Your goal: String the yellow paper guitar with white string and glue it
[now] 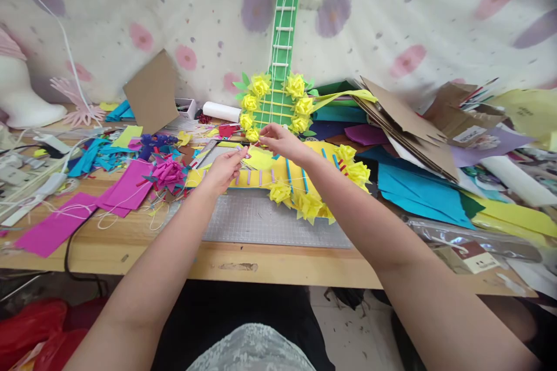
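Flowered sheet (374, 40), wooden table (282, 258), apparently tiled floor (361, 336).

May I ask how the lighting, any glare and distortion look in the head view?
Head view: soft, even light, no hard shadows on the grey cutting mat; wide-angle stretch enlarges the left forearm and right forearm toward the bottom; the plastic sleeve shows slight glare; fine detail around the left hand is unclear.

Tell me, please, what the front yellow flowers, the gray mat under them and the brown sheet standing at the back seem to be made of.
Yellow flowers: matte, probably crepe paper or thin felt, judging by the folded, pointed petals.
Gray mat: likely smooth plastic or vinyl, given its flat, faint grid.
Brown sheet: seemingly dull cardboard, plain, flat and stiff enough to stand.
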`<control>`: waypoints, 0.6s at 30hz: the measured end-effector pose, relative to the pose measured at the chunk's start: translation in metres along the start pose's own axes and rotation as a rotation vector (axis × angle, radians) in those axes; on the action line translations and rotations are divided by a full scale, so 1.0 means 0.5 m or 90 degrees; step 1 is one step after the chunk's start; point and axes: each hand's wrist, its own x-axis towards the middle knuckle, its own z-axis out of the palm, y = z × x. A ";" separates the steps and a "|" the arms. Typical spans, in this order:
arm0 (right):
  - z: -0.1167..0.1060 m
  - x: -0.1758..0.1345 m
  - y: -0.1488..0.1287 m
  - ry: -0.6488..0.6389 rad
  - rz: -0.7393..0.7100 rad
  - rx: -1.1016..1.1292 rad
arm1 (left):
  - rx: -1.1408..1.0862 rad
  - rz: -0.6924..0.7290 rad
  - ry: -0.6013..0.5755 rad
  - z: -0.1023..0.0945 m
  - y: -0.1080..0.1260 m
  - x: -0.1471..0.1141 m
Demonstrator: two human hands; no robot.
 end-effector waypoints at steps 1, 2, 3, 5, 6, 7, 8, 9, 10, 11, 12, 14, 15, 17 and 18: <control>-0.019 0.009 0.011 0.021 0.000 -0.088 | -0.010 0.009 0.017 -0.005 0.006 0.000; -0.039 0.017 0.024 0.025 -0.008 -0.180 | -0.021 0.013 0.035 -0.010 0.013 0.000; -0.059 0.025 0.036 0.027 0.004 -0.269 | -0.034 0.014 0.053 -0.014 0.020 0.001; -0.093 0.037 0.060 0.007 0.069 -0.438 | -0.058 0.016 0.079 -0.023 0.033 0.006; -0.106 0.039 0.071 -0.009 0.108 -0.506 | -0.071 0.020 0.087 -0.027 0.039 0.010; -0.114 0.040 0.080 -0.029 0.142 -0.560 | -0.083 0.028 0.093 -0.032 0.042 0.015; -0.119 0.040 0.087 -0.050 0.170 -0.601 | -0.093 0.037 0.103 -0.038 0.045 0.021; -0.120 0.039 0.093 -0.068 0.188 -0.631 | -0.102 0.046 0.117 -0.044 0.045 0.029; -0.119 0.039 0.098 -0.082 0.198 -0.651 | -0.106 0.056 0.135 -0.050 0.043 0.036; -0.117 0.039 0.101 -0.090 0.200 -0.666 | -0.107 0.066 0.156 -0.056 0.040 0.044; -0.114 0.041 0.103 -0.093 0.196 -0.677 | -0.105 0.073 0.174 -0.062 0.035 0.052; -0.113 0.045 0.102 -0.097 0.183 -0.687 | -0.099 0.072 0.183 -0.068 0.021 0.063; -0.114 0.048 0.099 -0.103 0.178 -0.687 | -0.100 0.064 0.174 -0.069 0.014 0.067; -0.122 0.048 0.092 -0.105 0.163 -0.671 | -0.105 0.046 0.149 -0.066 0.001 0.070; -0.127 0.045 0.088 -0.099 0.153 -0.656 | -0.105 0.043 0.138 -0.063 -0.004 0.070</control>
